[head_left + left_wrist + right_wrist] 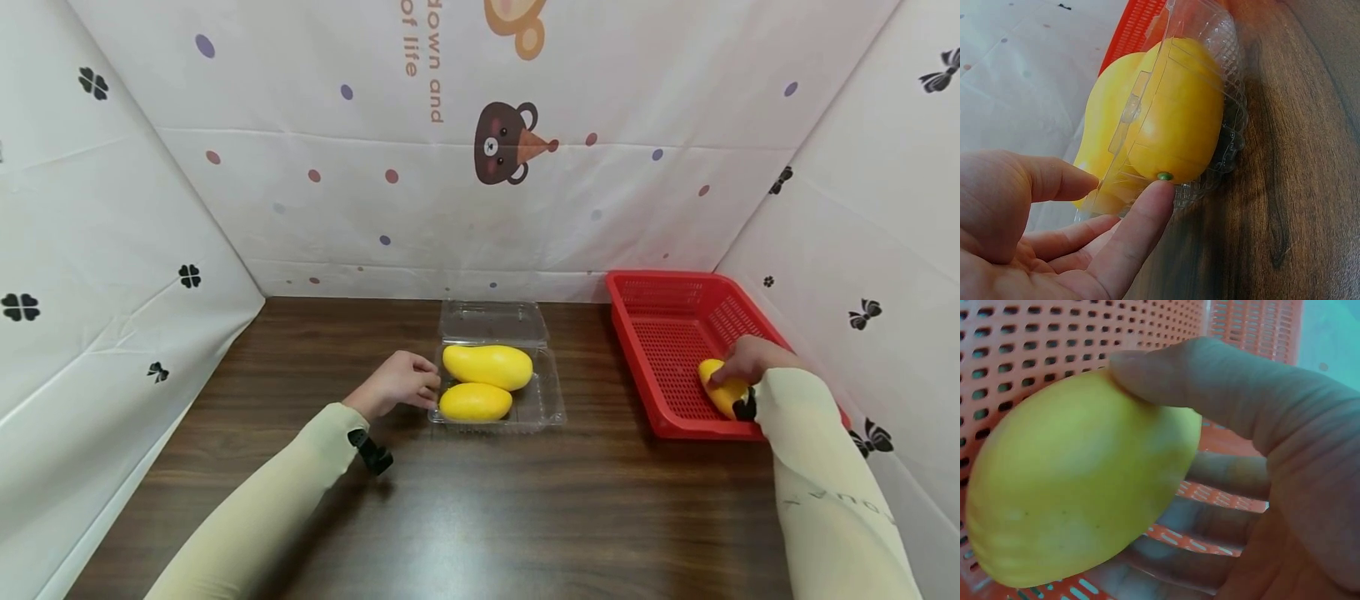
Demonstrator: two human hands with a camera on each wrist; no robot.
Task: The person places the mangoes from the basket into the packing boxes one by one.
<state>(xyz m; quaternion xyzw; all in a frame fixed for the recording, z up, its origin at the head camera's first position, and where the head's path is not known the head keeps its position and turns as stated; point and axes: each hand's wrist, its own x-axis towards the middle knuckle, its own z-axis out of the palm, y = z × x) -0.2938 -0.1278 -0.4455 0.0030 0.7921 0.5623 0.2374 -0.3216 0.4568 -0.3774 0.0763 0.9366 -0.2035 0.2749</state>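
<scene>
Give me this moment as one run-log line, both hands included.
left hand: at clear container edge | right hand: holds yellow fruit inside red basket | container: lid open, two yellow fruits in

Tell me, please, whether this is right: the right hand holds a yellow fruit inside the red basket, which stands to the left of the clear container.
The side is wrong: the head view shows the red basket to the right of the clear container. The right hand does hold a yellow fruit inside the red basket.
</scene>
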